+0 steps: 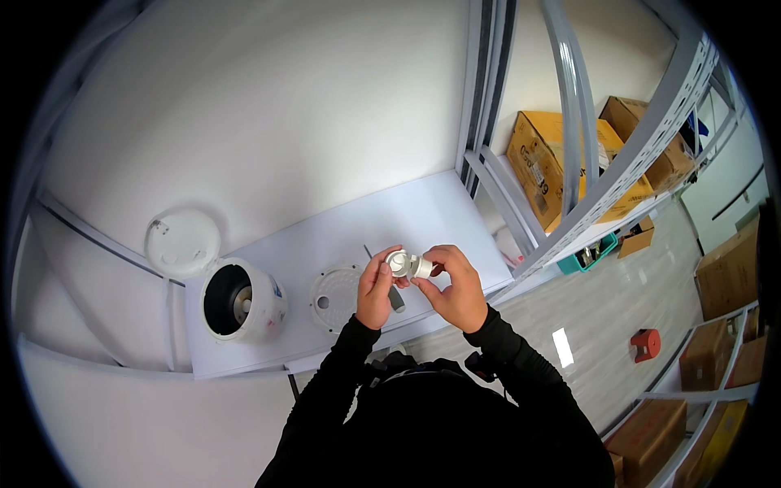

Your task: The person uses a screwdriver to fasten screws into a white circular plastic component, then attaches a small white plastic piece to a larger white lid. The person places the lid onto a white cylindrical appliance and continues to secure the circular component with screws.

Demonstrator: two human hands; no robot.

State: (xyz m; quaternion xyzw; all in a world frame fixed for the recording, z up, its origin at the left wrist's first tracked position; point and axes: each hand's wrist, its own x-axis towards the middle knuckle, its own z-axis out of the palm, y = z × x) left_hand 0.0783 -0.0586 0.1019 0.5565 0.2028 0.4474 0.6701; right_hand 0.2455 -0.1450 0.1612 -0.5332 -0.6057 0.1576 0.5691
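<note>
Over the table, my left hand (pixel 375 293) is closed round a round white plastic part (pixel 398 262) with an open hollow face. Close against it, my right hand (pixel 455 291) pinches a short white plastic cylinder (pixel 422 267) between thumb and fingers. Whether the two pieces are joined, I cannot tell. Beneath my left hand lies a round white perforated disc (pixel 324 286) with a hole in it, partly covered by that hand. A grey-handled tool (pixel 396 300) rests on the table between my hands, mostly hidden; a thin dark shaft shows beyond my left fingers.
At the table's left end stands a white drum-shaped appliance (pixel 264 302), its lid (pixel 184 241) raised and its dark inside showing. The pale table (pixel 439 207) meets a white wall. To the right are a metal rack (pixel 618 154), a yellow carton (pixel 541 167) and a red stool (pixel 646 346).
</note>
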